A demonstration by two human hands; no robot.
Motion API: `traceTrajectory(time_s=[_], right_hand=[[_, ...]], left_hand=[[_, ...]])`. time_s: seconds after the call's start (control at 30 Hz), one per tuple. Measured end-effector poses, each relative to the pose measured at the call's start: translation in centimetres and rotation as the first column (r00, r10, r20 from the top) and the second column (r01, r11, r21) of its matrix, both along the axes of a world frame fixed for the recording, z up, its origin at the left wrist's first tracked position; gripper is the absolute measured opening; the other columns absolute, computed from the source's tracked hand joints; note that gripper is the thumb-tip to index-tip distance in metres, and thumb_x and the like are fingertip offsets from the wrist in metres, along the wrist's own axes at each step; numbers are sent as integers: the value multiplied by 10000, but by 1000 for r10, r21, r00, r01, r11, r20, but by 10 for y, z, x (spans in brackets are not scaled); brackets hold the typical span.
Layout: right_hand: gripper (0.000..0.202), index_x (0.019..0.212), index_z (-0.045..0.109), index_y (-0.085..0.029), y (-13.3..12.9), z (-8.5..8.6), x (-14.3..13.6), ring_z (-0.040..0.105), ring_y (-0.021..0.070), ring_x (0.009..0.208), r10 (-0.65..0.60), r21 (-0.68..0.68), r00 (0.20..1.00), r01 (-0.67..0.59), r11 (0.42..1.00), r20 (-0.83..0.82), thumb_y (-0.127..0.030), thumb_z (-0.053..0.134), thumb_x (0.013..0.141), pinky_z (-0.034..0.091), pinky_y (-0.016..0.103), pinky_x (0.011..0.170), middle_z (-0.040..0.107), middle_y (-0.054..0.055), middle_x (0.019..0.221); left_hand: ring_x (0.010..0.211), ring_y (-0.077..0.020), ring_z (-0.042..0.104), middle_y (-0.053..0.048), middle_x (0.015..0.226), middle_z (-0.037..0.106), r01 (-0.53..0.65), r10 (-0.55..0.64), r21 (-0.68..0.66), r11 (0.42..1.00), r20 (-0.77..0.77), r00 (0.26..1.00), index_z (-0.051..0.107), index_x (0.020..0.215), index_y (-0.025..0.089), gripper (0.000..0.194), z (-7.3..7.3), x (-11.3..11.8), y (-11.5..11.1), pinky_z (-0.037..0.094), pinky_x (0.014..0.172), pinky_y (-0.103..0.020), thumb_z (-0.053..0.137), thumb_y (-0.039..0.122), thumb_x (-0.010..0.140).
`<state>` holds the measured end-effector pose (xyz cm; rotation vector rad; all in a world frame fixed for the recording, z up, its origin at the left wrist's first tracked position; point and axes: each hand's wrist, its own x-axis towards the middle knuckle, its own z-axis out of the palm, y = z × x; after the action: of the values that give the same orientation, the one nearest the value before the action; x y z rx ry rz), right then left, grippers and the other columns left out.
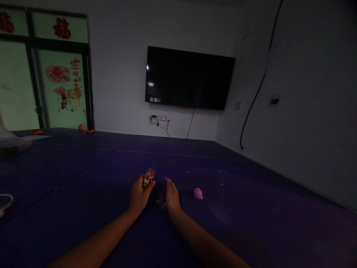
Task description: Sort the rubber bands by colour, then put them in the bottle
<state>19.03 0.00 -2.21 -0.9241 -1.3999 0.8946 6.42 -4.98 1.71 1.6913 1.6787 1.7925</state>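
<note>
My left hand (139, 193) is wrapped round a small clear jar (150, 176) filled with colourful pieces, its clear upper end pointing away from me. My right hand (172, 195) rests on edge on the dark purple surface (134, 242), fingers stretched out and nothing seen in it. Between the hands, close beside my right palm, lies a small loose pile of colourful thin bands (161, 201). To the right of my right hand sits a pink crumpled-looking object (198, 193).
Small white bits (221, 184) are scattered at the right. A clear plastic bag (12, 141) and a white looped object (6, 203) lie at the left. Orange items (80, 127) stand near the glass door. A television (189, 78) hangs on the far wall.
</note>
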Motion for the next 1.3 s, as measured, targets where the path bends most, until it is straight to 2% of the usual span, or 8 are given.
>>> traceTrajectory(time_s=[0.13, 0.23, 0.37, 0.47, 0.6, 0.77, 1.03, 1.3], right_hand=[[658, 1280, 487, -212, -1, 6, -12, 394, 219, 1271, 210, -74, 939, -239, 968, -273, -655, 284, 837, 313, 396, 1035, 455, 96, 1359], [630, 1242, 524, -221, 1, 12, -7, 411, 225, 1256, 207, -16, 944, -218, 976, -256, -653, 319, 832, 306, 409, 1038, 483, 96, 1336], [545, 1138, 603, -210, -1, 22, 12, 510, 232, 1149, 199, 171, 975, -214, 962, 104, -606, 374, 843, 335, 401, 1006, 592, 99, 1201], [495, 1131, 604, -197, -11, 32, 21, 573, 222, 1022, 302, 256, 771, -508, 822, 561, -562, 439, 839, 405, 365, 910, 628, 94, 1121], [536, 1104, 614, -173, -25, 40, 19, 562, 237, 989, 135, 279, 512, -649, 708, 848, -563, 591, 736, 410, 341, 859, 624, 107, 1088], [379, 1013, 634, -168, -27, 41, 14, 552, 219, 956, -13, 286, 431, -576, 765, 902, -459, 599, 773, 408, 315, 826, 623, 99, 1024], [202, 933, 633, -162, -16, 38, 10, 609, 184, 815, -44, 217, 364, -451, 866, 930, -295, 538, 814, 414, 261, 689, 662, 81, 930], [284, 778, 697, -165, -16, 37, 7, 636, 204, 690, -161, 262, 268, -399, 879, 950, -318, 465, 838, 406, 268, 600, 698, 101, 771]], left_hand=[[816, -225, 630, -74, 910, 675, 1, -2, -13, 1000, -11, 1000, 591, 974, 175, 394, 2, 0, -2, 477, 737, -350, 541, 485, 737], [814, -232, 625, -77, 905, 674, 1, -1, -15, 1000, -7, 1000, 595, 983, 176, 397, 3, 0, -3, 476, 741, -362, 544, 482, 735], [774, -227, 621, -70, 880, 673, -3, 3, -8, 1000, -8, 1000, 595, 983, 175, 405, 3, 0, -4, 475, 715, -354, 551, 485, 725], [740, -214, 619, -52, 837, 668, -11, 11, 2, 1000, -8, 1000, 591, 937, 178, 384, 3, 0, -4, 474, 694, -336, 542, 496, 728], [723, -210, 615, -44, 806, 664, -26, 25, -9, 1000, -18, 1000, 588, 910, 178, 378, 3, 1, -4, 474, 693, -335, 540, 505, 726], [747, -212, 623, -51, 831, 668, -1, 1, -4, 1000, -19, 1000, 584, 933, 176, 378, 3, 1, -4, 479, 708, -338, 535, 494, 734], [785, -220, 634, -67, 869, 677, -3, 2, -20, 1000, -38, 999, 589, 964, 166, 402, 2, 1, -3, 483, 721, -340, 538, 486, 726], [786, -224, 633, -69, 874, 680, -13, 11, -31, 999, -62, 998, 595, 967, 167, 390, 4, 2, -4, 484, 720, -343, 545, 468, 723]])
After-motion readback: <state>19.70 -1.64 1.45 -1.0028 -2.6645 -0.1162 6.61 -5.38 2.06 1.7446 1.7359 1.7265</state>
